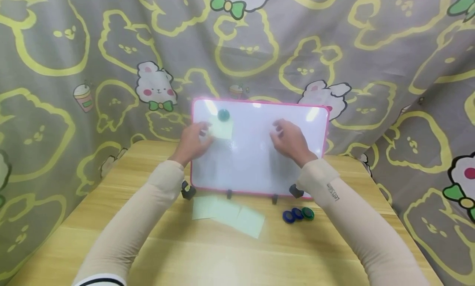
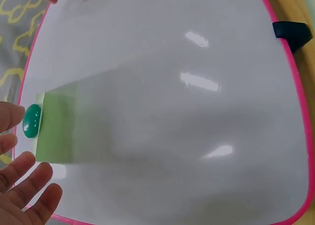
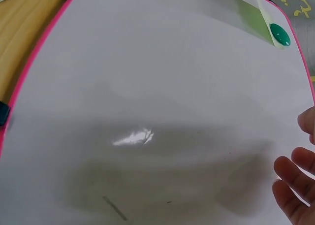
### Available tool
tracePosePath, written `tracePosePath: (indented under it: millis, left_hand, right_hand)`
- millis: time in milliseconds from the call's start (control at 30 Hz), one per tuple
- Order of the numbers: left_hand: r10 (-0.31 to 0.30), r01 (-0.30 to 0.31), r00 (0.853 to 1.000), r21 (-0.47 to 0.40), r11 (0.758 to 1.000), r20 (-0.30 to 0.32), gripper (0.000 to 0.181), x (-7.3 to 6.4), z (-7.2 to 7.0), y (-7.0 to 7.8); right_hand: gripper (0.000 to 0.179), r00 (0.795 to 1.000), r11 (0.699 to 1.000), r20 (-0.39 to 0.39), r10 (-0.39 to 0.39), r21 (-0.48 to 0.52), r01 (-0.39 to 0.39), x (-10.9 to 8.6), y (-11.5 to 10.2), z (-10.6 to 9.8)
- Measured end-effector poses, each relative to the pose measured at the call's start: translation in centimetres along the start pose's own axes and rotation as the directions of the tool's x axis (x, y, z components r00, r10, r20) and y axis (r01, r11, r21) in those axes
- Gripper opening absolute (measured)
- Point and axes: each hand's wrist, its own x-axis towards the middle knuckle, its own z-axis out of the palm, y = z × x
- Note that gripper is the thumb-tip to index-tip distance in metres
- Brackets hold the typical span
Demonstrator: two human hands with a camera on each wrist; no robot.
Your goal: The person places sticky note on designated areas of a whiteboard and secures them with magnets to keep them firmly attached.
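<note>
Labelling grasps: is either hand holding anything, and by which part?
Nothing is held. The left hand is empty beside the green magnet and note; the right hand is empty in front of the whiteboard.

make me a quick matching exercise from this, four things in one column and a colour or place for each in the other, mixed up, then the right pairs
Things:
1. whiteboard
2. round magnets on the table
3. paper sheets on the table
4. right hand

Colour or place:
A. pale green
B. in front of the board's right half
C. two blue, one green
D. white with a pink edge

Right pairs: 1-D, 2-C, 3-A, 4-B
</note>
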Motion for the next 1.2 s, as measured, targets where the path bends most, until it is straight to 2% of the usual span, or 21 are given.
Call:
tracePosePath:
  millis: [367,567,667,900,1200]
  left_hand:
    - [0.005,-0.005,1.000,-0.050,0.999,-0.002,0.043,-2.8,0.9,-1.5]
    - [0.015,-0.015,1.000,-0.052,0.999,-0.001,0.039,-4.3,1.6,-2.5]
    - [0.017,-0.016,1.000,-0.060,0.998,0.011,0.038,-5.2,1.8,-2.8]
    - [-0.048,0.052,0.996,-0.052,0.997,0.075,0.039,-6.5,2.1,-3.6]
    - [-0.115,0.128,0.980,-0.069,0.989,0.163,0.038,-7.3,3.1,-4.7]
  right_hand:
    - [0.030,0.998,0.998,0.023,0.062,0.028,-0.063,-3.1,1.8,0.2]
    - [0.029,0.998,0.997,0.021,0.052,0.052,-0.053,-5.1,2.7,0.7]
    - [0.029,0.998,0.996,0.043,0.053,0.073,-0.056,-6.2,3.0,1.0]
    - [0.026,0.996,0.995,0.086,0.030,0.096,-0.039,-8.8,4.0,2.3]
    - [0.023,0.989,0.991,0.149,0.021,0.127,-0.040,-11.7,5.6,3.5]
